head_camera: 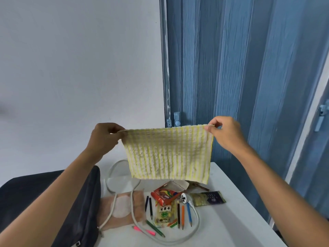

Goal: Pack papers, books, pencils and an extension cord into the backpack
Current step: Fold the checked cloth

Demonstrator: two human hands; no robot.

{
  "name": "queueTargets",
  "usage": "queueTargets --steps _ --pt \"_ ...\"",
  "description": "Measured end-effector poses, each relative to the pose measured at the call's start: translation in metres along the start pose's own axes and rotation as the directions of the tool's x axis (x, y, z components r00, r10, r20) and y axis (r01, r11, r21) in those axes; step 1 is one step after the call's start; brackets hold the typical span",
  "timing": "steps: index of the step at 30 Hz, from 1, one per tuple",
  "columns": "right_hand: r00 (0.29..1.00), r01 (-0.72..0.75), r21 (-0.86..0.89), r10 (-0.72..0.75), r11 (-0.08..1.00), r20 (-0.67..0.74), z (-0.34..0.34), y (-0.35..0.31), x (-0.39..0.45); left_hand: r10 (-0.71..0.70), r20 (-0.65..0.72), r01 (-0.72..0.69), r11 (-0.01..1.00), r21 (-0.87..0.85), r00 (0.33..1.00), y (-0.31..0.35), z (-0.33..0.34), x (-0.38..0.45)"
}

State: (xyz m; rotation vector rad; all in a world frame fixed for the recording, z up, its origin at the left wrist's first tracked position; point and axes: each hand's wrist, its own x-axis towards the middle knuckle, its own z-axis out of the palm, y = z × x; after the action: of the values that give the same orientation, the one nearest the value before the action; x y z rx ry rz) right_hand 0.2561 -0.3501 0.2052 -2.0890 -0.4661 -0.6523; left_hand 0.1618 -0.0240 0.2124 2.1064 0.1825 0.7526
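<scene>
We are holding up a fluffy white cloth with yellow stripes (169, 154) in the air, above the white table (231, 220). Our left hand (105, 138) is pinching the top left corner, with the fingers curled tight on it. Our right hand (224, 134) is pinching the top right corner between thumb and finger. The cloth is hanging down flat between both hands and is not touching the table. The dark grey backpack (85, 202) is lying on the left side of the table, under our left arm. The long white extension cord (194, 221) is lying in a big loop on the table, and its round white plug (184, 196) is resting near the middle. Short coloured pencils (183, 216) are lying around a clear snack packet with green and yellow print (164, 213). A pink pencil (142, 229) and a green pencil (154, 228) are lying close to us. A red and orange packet (164, 194) is sitting just behind the snack packet. A thin pinkish sheet (124, 207) is lying beside the backpack, under the cord. A small dark booklet (208, 198) is lying to the right of the plug.
</scene>
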Motion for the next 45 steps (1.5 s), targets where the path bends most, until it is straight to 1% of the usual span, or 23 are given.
queueTargets --steps 1,3,5,6,8,10,11,13,14,15,17,18,20,23,25,28,30,33,36,39,42,44,45 --pt "1.0 -0.018 0.027 0.018 0.999 -0.017 0.0 -0.004 0.0 -0.017 -0.05 0.015 0.999 -0.049 0.999 0.001 0.003 0.0" --pt "0.993 -0.02 0.097 0.031 0.995 -0.111 0.004 -0.013 0.001 -0.045 -0.164 0.011 0.98 -0.201 0.986 0.006 0.011 -0.001" --pt "0.966 0.022 0.26 0.047 0.965 -0.255 0.011 -0.023 -0.001 -0.071 -0.254 -0.043 0.908 -0.417 0.965 0.016 0.021 -0.003" --pt "0.942 0.061 0.358 0.065 0.932 -0.33 0.014 -0.03 -0.003 -0.072 -0.296 -0.09 0.862 -0.499 0.953 0.023 0.027 -0.005" --pt "0.867 0.186 0.496 0.096 0.848 -0.489 0.021 -0.044 -0.009 -0.052 -0.391 -0.203 0.787 -0.583 0.919 0.039 0.035 -0.011" --pt "0.78 0.327 0.559 0.116 0.762 -0.614 0.026 -0.059 -0.015 -0.045 -0.471 -0.31 0.697 -0.647 0.881 0.055 0.04 -0.016" --pt "0.75 0.386 0.591 0.132 0.709 -0.648 0.026 -0.067 -0.017 -0.051 -0.488 -0.349 0.637 -0.688 0.871 0.064 0.04 -0.019" --pt "0.728 0.47 0.656 0.161 0.59 -0.667 0.025 -0.081 -0.018 -0.061 -0.463 -0.372 0.508 -0.777 0.884 0.079 0.039 -0.023" --pt "0.734 0.493 0.681 0.161 0.541 -0.659 0.024 -0.087 -0.019 -0.057 -0.424 -0.355 0.451 -0.819 0.904 0.087 0.038 -0.024" --pt "0.75 0.499 0.703 0.154 0.506 -0.643 0.023 -0.092 -0.019 -0.034 -0.367 -0.323 0.407 -0.854 0.929 0.093 0.036 -0.025" --pt "0.805 0.472 0.754 0.126 0.457 -0.58 0.021 -0.1 -0.021 0.053 -0.222 -0.226 0.364 -0.904 0.974 0.099 0.035 -0.025" --pt "0.841 0.445 0.787 0.103 0.427 -0.532 0.02 -0.103 -0.023 0.103 -0.142 -0.17 0.368 -0.914 0.985 0.1 0.035 -0.025" --pt "0.906 0.378 0.836 0.025 0.398 -0.422 0.021 -0.107 -0.027 0.196 -0.003 -0.088 0.425 -0.901 0.981 0.101 0.036 -0.026" --pt "0.961 0.275 0.844 -0.118 0.459 -0.249 0.026 -0.112 -0.034 0.278 0.128 -0.044 0.537 -0.843 0.952 0.106 0.04 -0.033" --pt "0.967 0.244 0.84 -0.192 0.485 -0.17 0.03 -0.115 -0.038 0.316 0.185 -0.032 0.574 -0.818 0.931 0.11 0.041 -0.036" --pt "0.958 0.265 0.799 -0.243 0.54 -0.153 0.032 -0.117 -0.041 0.341 0.229 -0.025 0.603 -0.798 0.912 0.112 0.042 -0.039" --pt "0.961 0.261 0.791 -0.226 0.553 -0.159 0.032 -0.118 -0.041 0.325 0.226 -0.035 0.635 -0.772 0.918 0.111 0.04 -0.04" --pt "0.975 0.218 0.834 -0.156 0.507 -0.16 0.032 -0.118 -0.039 0.333 0.219 -0.069 0.672 -0.737 0.917 0.109 0.036 -0.04" --pt "0.975 0.215 0.852 -0.15 0.478 -0.162 0.03 -0.119 -0.039 0.351 0.249 -0.061 0.677 -0.734 0.903 0.105 0.036 -0.038" --pt "0.976 0.212 0.831 -0.151 0.514 -0.156 0.031 -0.118 -0.039 0.301 0.248 -0.015 0.664 -0.747 0.921 0.104 0.038 -0.041" --pt "0.988 0.133 0.822 -0.143 0.554 -0.063 0.035 -0.114 -0.038 0.193 0.283 0.076 0.69 -0.72 0.939 0.108 0.038 -0.044" --pt "0.99 0.105 0.744 -0.142 0.66 -0.013 0.037 -0.109 -0.037 0.093 0.328 0.167 0.712 -0.682 0.94 0.11 0.037 -0.044" --pt "0.988 0.121 0.689 -0.156 0.715 -0.012 0.038 -0.107 -0.037 0.051 0.348 0.204 0.726 -0.657 0.936 0.11 0.035 -0.043"
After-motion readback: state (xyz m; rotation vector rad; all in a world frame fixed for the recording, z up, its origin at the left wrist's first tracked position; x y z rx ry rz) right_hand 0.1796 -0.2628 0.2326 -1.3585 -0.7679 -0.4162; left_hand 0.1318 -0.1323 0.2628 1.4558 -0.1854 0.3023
